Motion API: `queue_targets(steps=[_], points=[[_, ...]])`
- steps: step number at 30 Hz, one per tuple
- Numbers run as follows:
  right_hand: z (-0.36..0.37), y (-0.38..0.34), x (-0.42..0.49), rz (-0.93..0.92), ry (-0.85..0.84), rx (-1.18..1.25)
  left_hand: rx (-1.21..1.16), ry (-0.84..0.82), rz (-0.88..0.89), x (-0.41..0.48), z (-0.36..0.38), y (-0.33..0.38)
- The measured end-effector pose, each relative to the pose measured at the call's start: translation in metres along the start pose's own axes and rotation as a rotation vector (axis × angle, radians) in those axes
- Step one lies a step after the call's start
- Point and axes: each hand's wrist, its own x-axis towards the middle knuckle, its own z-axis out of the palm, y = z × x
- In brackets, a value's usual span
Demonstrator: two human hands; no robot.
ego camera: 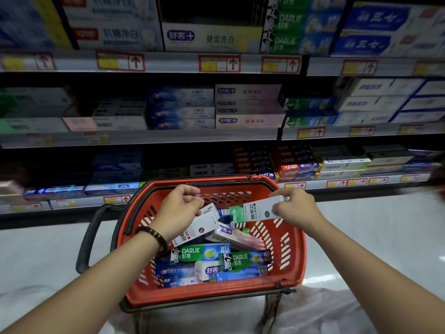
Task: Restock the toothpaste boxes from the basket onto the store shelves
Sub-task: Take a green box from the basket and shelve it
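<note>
Above the basket (240, 289), the left hand (178, 208) holds a white box (199, 225), the right hand (296, 207) a green box (252, 210), fingers (190, 189) clamped.

Two bare forearms, dark beaded bracelet (154, 236) on left wrist

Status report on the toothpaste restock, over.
Left hand grips white box. Right hand pinches green-white box. Both over red basket, more boxes inside. Nothing blocking.
</note>
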Motion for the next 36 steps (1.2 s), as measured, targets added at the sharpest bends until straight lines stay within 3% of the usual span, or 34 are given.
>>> queue_targets(steps=[14, 20, 36], points=[[-0.02, -0.025, -0.005, -0.087, -0.074, 0.51, -0.079, 0.01, -0.011, 0.002, -0.023, 0.004], [-0.024, -0.043, -0.008, -0.139, -0.163, 0.662, -0.065, -0.092, 0.056, -0.001, -0.048, 0.007], [-0.012, -0.071, -0.01, -0.213, -0.232, 0.804, -0.204, 0.018, 0.209, -0.004, -0.067, 0.008]])
